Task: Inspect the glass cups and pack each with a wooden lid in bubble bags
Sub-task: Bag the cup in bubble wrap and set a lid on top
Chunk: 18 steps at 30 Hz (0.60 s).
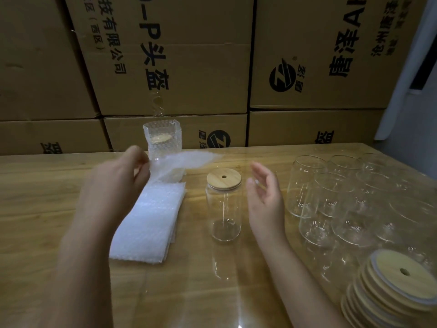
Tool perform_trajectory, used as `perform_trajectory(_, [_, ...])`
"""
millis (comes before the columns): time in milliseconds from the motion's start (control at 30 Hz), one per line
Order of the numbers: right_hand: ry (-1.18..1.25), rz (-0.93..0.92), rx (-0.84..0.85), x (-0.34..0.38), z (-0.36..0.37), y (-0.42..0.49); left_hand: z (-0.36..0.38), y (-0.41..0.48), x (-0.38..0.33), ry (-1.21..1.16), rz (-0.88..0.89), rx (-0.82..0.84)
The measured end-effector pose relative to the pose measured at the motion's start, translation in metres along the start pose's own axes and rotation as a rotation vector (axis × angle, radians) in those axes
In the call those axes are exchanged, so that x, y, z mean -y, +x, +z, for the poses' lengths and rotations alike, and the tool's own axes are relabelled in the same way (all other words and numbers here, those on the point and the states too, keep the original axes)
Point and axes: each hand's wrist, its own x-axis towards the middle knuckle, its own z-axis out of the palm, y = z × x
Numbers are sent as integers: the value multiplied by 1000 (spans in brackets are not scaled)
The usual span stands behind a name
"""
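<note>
The left hand point(118, 178) pinches one end of a blurred bubble bag point(189, 160), held above the bag stack point(149, 221). Just right of the stack stands the cup point(223, 216), its lid point(224, 179) on top. The right hand point(266, 197) is near the cup, fingers loosely spread and holding nothing.

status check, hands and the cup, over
Left hand pinches a bubble bag above the stack. Right hand open beside the lidded glass cup, not gripping it. Nothing blocks the cup.

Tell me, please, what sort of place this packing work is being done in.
Probably a warehouse packing station: stacked brown printed cardboard cartons behind the wooden table, many clear glass cups, and a pile of white bubble bags.
</note>
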Motion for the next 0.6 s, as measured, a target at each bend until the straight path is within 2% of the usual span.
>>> perform_trajectory(100, [-91, -151, 123, 26, -3, 14, -17, -2, -11, -234, 105, -128])
perform_trajectory(167, [-153, -164, 248, 38, -5, 20, -24, -3, -17, -316, 195, -165])
perform_trajectory(233, [-203, -180, 287, 45, -9, 23, -27, -3, -19, -401, 251, -157])
perform_trajectory(333, [-170, -225, 243, 51, -19, 25, -20, -2, -17, -551, 226, -205])
perform_trajectory(433, [-4, -122, 265, 62, -27, 29, -7, 3, -13, -736, 69, -279])
perform_trajectory(500, [37, -3, 235, 66, -32, 33, 4, 5, -8, -1051, -121, -172])
perform_trajectory(600, [153, 198, 173, 62, -40, 39, 24, 7, 2, -1438, -397, 192])
